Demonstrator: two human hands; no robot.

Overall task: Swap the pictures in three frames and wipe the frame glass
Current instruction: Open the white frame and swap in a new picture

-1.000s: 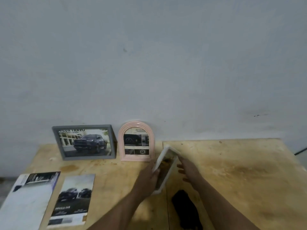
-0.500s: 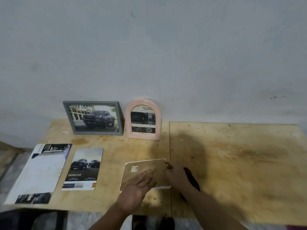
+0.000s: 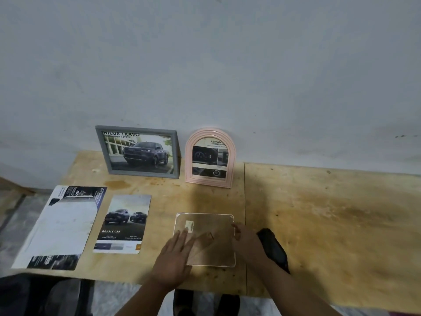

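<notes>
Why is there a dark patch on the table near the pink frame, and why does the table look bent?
Head view: the dark patch is a soft shadow on the table below the pink frame; the wide lens curves the table's edges; the left hand looks slightly blurred.

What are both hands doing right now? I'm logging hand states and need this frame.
Left hand: open, fingers flat on the clear frame.
Right hand: at the frame's right edge; grip cannot be told.
</notes>
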